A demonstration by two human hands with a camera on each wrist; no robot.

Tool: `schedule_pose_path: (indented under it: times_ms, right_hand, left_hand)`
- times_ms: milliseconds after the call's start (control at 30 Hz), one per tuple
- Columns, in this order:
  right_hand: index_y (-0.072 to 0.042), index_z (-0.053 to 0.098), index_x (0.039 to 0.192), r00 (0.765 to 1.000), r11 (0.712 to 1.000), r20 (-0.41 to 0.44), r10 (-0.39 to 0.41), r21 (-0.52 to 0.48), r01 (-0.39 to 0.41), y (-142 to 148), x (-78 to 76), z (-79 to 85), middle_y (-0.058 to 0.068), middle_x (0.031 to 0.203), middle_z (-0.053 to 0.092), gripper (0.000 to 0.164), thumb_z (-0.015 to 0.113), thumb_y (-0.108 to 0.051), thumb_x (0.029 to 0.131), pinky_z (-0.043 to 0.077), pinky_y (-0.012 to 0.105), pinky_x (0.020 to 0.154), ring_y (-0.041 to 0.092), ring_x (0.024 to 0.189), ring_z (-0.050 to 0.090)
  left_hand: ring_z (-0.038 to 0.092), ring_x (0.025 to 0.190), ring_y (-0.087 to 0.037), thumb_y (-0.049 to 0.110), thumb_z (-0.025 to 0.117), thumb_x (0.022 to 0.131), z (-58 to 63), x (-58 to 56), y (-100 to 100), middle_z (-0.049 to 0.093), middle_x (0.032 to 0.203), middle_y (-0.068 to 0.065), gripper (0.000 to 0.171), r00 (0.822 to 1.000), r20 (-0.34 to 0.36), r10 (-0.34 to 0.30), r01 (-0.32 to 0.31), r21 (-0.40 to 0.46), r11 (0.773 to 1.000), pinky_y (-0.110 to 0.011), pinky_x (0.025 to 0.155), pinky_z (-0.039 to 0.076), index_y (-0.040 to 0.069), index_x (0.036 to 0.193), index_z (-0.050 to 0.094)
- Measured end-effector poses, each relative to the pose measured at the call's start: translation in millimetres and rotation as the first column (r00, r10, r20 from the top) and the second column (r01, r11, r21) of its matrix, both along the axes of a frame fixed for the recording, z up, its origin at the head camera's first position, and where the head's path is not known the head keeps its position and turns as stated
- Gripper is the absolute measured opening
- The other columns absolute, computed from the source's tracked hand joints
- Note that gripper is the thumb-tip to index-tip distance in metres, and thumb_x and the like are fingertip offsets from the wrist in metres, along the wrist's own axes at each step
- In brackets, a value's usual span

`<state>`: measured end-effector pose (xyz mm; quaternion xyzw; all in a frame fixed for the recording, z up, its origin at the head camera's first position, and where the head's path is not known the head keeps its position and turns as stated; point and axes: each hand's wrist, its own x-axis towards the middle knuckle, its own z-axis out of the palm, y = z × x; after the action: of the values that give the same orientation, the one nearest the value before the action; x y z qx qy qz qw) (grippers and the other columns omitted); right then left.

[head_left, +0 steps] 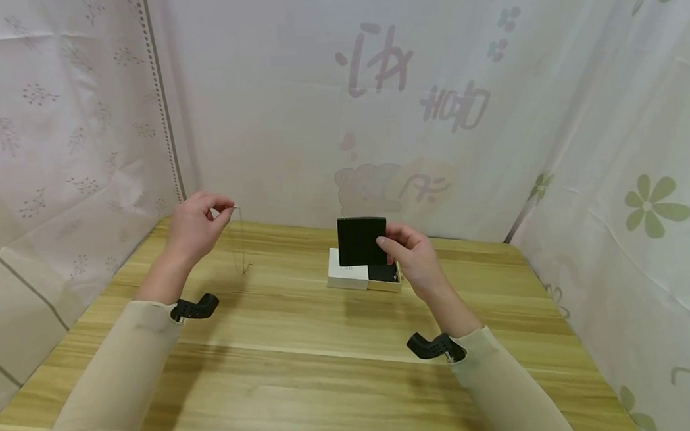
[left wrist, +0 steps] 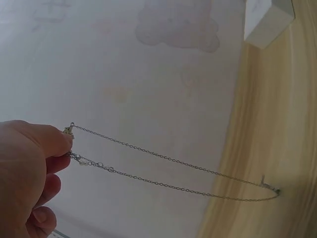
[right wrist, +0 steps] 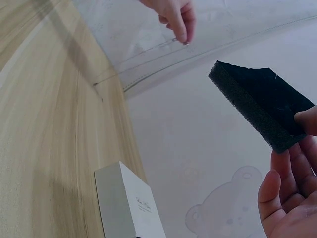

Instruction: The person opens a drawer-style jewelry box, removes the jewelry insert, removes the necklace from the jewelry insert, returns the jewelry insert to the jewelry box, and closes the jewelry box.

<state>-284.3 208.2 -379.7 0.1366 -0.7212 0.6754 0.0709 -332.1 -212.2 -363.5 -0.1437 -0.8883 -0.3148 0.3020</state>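
Observation:
Between thumb and forefinger my left hand (head_left: 196,226) pinches a thin silver necklace (left wrist: 171,159) near its clasp. The chain hangs as a long loop, with a small pendant (left wrist: 270,187) at its lowest point. My right hand (head_left: 414,257) grips a square black foam pad (head_left: 360,242) by its right edge, thumb on one face and fingers behind. In the right wrist view the foam's rough, thick side shows. Behind and below the pad stands a small white box (head_left: 347,278) with printed lettering, beside an open box part (head_left: 387,284) with a black inside. The pad hides some of both.
A wood-grain table (head_left: 284,390) carries the boxes near its back edge. Pale patterned curtains (head_left: 267,101) hang behind it and at both sides. Black camera mounts (head_left: 193,308) sit on both wrists.

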Motion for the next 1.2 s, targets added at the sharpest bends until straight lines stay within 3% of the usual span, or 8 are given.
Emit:
schedule_pose_path:
  times_ms: [200, 367, 500, 733, 1000, 1200]
  right_hand:
    - [0.001, 0.068, 0.115, 1.0, 1.0, 0.001, 0.003, -0.001, -0.003, 0, 0.2, 0.7, -0.01, 0.091, 0.068, 0.01, 0.069, -0.001, 0.105, 0.054, 0.022, 0.07, 0.01, 0.071, 0.055]
    - [0.001, 0.068, 0.116, 1.0, 1.0, 0.004, 0.003, 0.003, -0.003, 0, 0.7, 0.7, -0.01, 0.091, 0.068, 0.011, 0.069, -0.001, 0.105, 0.054, 0.023, 0.07, 0.01, 0.071, 0.056]
    - [0.003, 0.068, 0.116, 1.0, 1.0, 0.004, 0.0, 0.01, 0.0, 0, 0.7, 0.0, -0.01, 0.091, 0.068, 0.012, 0.069, -0.001, 0.105, 0.054, 0.023, 0.07, 0.01, 0.071, 0.056]
    - [0.004, 0.068, 0.116, 1.0, 1.0, 0.007, -0.003, 0.014, 0.002, 0, 1.7, -2.4, -0.009, 0.09, 0.067, 0.013, 0.07, -0.002, 0.104, 0.053, 0.023, 0.07, 0.01, 0.07, 0.055]
    - [0.003, 0.068, 0.114, 1.0, 1.0, 0.0, -0.013, 0.011, 0.013, -3, 9.4, -7.5, -0.009, 0.091, 0.067, 0.01, 0.069, -0.001, 0.105, 0.053, 0.023, 0.069, 0.009, 0.07, 0.055]
    - [0.006, 0.067, 0.116, 1.0, 1.0, 0.0, -0.025, 0.018, 0.025, -5, 15.6, -9.7, -0.01, 0.09, 0.067, 0.014, 0.069, -0.001, 0.105, 0.053, 0.023, 0.069, 0.009, 0.07, 0.055]
  left_hand:
    - [0.064, 0.088, -0.03, 0.015, 0.068, 0.109, -14.5, -2.5, -7, 0.078, 0.113, -0.016, 0.019, 0.994, 0.112, 0.012, -0.009, -0.027, 1.0, -0.04, 0.075, 0.048, 0.005, 0.118, 0.083]
    - [0.068, 0.099, -0.034, 0.018, 0.066, 0.111, -28.7, -7.5, -14, 0.077, 0.119, -0.018, 0.023, 0.973, 0.23, 0.001, 0.003, -0.018, 1.0, -0.045, 0.082, 0.052, 0.005, 0.121, 0.081]
    - [0.069, 0.102, -0.036, 0.018, 0.065, 0.111, -39.9, -12.4, -17, 0.078, 0.123, -0.02, 0.024, 0.948, 0.317, -0.019, 0.025, -0.015, 1.0, -0.048, 0.084, 0.055, 0.004, 0.123, 0.08]
    - [0.073, 0.111, -0.039, 0.019, 0.061, 0.112, -60.9, -22.2, -21, 0.078, 0.124, -0.021, 0.028, 0.881, 0.469, -0.061, 0.097, -0.053, 0.994, -0.054, 0.092, 0.06, 0.002, 0.125, 0.079]
    - [0.073, 0.103, -0.034, 0.013, 0.065, 0.108, -81.8, -23.8, -23, 0.08, 0.111, -0.02, 0.022, 0.839, 0.534, -0.109, 0.182, -0.086, 0.98, -0.055, 0.095, 0.059, -0.003, 0.115, 0.08]
    - [0.07, 0.098, -0.031, 0.009, 0.064, 0.107, -89.8, -19.0, -22, 0.079, 0.107, -0.02, 0.022, 0.804, 0.581, -0.123, 0.215, -0.092, 0.972, -0.05, 0.092, 0.058, -0.005, 0.112, 0.079]
